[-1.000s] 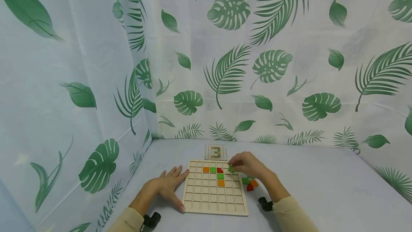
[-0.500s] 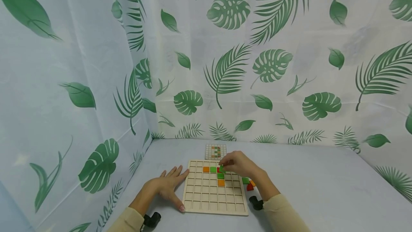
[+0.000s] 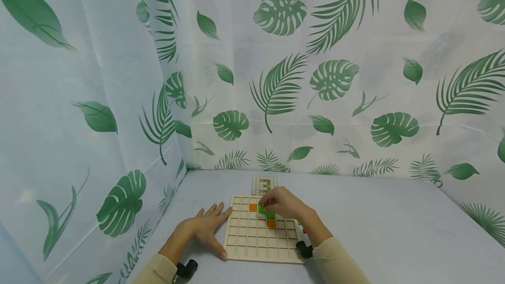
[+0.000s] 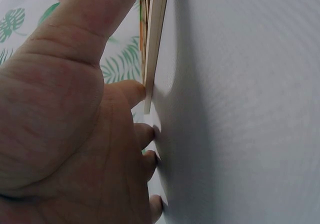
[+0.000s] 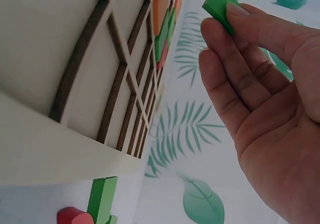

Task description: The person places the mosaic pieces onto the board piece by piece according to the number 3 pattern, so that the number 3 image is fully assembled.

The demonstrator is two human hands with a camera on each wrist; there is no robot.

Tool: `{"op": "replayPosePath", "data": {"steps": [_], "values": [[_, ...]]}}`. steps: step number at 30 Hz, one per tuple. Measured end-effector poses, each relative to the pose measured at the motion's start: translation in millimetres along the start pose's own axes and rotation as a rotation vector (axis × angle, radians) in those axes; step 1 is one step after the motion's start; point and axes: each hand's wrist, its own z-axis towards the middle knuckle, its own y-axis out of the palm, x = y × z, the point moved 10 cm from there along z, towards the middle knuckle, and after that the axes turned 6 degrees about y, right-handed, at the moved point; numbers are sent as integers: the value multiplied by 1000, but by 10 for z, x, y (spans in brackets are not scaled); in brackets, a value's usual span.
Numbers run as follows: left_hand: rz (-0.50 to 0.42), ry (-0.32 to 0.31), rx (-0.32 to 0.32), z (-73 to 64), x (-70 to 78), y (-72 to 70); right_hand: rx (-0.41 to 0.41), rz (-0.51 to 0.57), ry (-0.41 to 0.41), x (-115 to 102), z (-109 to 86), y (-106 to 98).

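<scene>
A pale wooden grid board [image 3: 252, 243] lies on the table. My left hand [image 3: 205, 228] rests at its left side with fingers spread, thumb at the near corner and a fingertip touching the edge. Over the board's upper part, my right hand [image 3: 286, 205] pinches a green tile [image 5: 220, 7] between thumb and fingers, raised off the surface. Set in the grid are an orange tile [image 3: 253, 207], a green tile [image 3: 271, 215] and a lower orange tile [image 3: 271, 223]. The right hand hides the red tile [image 5: 162, 58] from the head view; it shows in the right wrist view.
A small card with a printed coloured grid [image 3: 257, 184] lies behind the board. Beyond the board's right edge are a loose green tile [image 5: 102, 199] and a red piece [image 5: 74, 216], mostly covered by the right forearm in the head view. Leaf-patterned curtains [image 3: 315, 152] stand behind and left.
My right hand has moved left across the board's upper rows, carrying the green tile from near the right edge. The left hand has stayed in place.
</scene>
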Motion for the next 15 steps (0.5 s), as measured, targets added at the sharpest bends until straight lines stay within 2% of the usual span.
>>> {"op": "replayPosePath", "data": {"steps": [15], "values": [[11, 6, 1, 4, -2, 1, -9, -35, -6, 39, 8, 63]]}}
